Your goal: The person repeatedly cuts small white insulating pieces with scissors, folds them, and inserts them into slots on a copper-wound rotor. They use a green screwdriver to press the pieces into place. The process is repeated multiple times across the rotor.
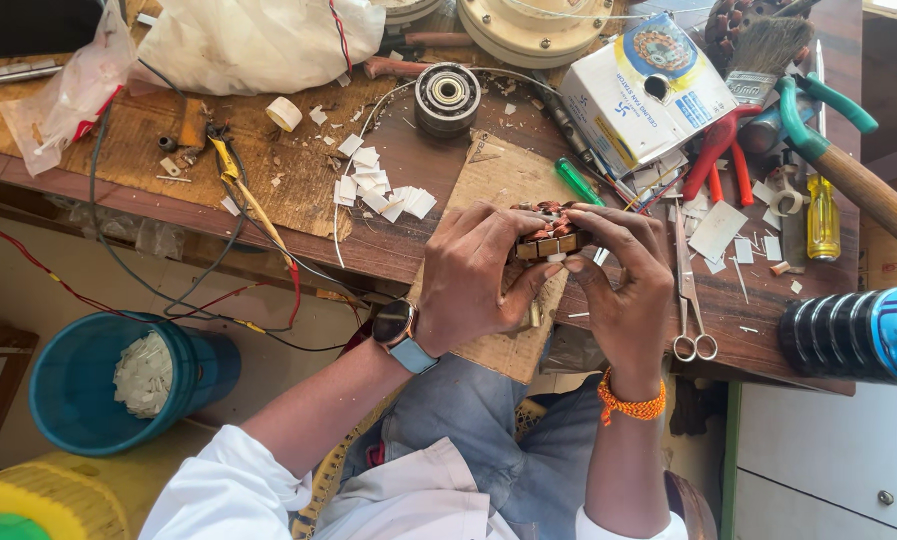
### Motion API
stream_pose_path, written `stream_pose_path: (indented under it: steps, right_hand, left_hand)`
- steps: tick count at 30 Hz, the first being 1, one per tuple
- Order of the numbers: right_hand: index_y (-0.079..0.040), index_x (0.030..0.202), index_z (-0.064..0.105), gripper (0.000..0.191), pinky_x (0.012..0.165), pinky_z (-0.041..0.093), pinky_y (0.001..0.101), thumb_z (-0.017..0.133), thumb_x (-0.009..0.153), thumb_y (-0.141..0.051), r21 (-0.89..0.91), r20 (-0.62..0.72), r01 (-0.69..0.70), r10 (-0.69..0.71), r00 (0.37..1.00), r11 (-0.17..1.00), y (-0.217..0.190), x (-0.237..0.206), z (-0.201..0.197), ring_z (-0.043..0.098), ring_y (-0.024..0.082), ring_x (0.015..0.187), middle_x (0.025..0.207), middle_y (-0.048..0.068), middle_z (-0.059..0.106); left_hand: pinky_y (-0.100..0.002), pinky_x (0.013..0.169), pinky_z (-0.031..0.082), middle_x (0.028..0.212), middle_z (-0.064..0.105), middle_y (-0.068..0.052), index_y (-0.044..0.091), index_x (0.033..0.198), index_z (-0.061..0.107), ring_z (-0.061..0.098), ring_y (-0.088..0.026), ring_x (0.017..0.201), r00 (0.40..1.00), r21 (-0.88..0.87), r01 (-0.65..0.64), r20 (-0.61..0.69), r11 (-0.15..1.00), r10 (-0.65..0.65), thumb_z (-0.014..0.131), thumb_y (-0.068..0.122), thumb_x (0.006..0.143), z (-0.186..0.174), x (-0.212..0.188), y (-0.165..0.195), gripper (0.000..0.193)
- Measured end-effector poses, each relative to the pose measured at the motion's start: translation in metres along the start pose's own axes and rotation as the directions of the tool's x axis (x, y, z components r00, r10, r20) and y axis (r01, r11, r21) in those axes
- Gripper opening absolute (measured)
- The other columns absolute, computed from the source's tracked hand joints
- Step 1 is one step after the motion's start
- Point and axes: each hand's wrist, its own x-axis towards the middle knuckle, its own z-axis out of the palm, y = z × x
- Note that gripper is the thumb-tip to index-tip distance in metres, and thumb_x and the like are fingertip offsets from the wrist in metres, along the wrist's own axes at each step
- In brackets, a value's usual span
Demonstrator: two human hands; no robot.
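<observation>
Both my hands hold a small motor stator with copper windings and a metal core, over a piece of cardboard at the wooden bench's front edge. My left hand, with a watch on the wrist, wraps it from the left. From the right, my right hand, an orange thread band on its wrist, grips it with thumb and fingers. The stator's underside is hidden by my fingers.
Scissors, a yellow screwdriver, red and green pliers, a brush, a white box, a bearing rotor and white paper slips litter the bench. A blue bucket stands on the floor at left. Wires hang off the edge.
</observation>
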Motion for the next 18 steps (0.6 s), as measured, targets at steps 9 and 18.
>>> stream_pose_path:
  steps: [9,18]
  right_hand:
    - [-0.005,0.125,0.067,0.025,0.111,0.051,0.0368,0.068,0.106,-0.021,-0.226,-0.007,0.108,-0.112,0.994,0.968,0.000,0.002,0.008,0.058,0.022,0.122,0.127,0.009,0.065]
    - [0.002,0.133,0.061,0.038,0.104,0.051,0.0313,0.060,0.110,-0.028,0.237,0.004,-0.079,0.080,0.997,0.968,0.012,-0.003,-0.004,0.062,0.016,0.121,0.127,0.009,0.066]
  left_hand:
    - [-0.044,0.090,0.052,0.099,0.069,-0.011,0.004,0.108,0.063,0.067,-0.030,0.096,0.999,-0.033,0.049,0.010,0.998,-0.048,0.077,0.022,0.088,0.004,0.006,-0.004,0.030]
    - [-0.043,0.091,0.051,0.108,0.071,-0.009,0.007,0.122,0.061,0.064,-0.030,0.098,0.980,-0.059,0.058,0.193,0.997,-0.046,0.081,0.021,0.089,-0.005,0.007,-0.009,0.041]
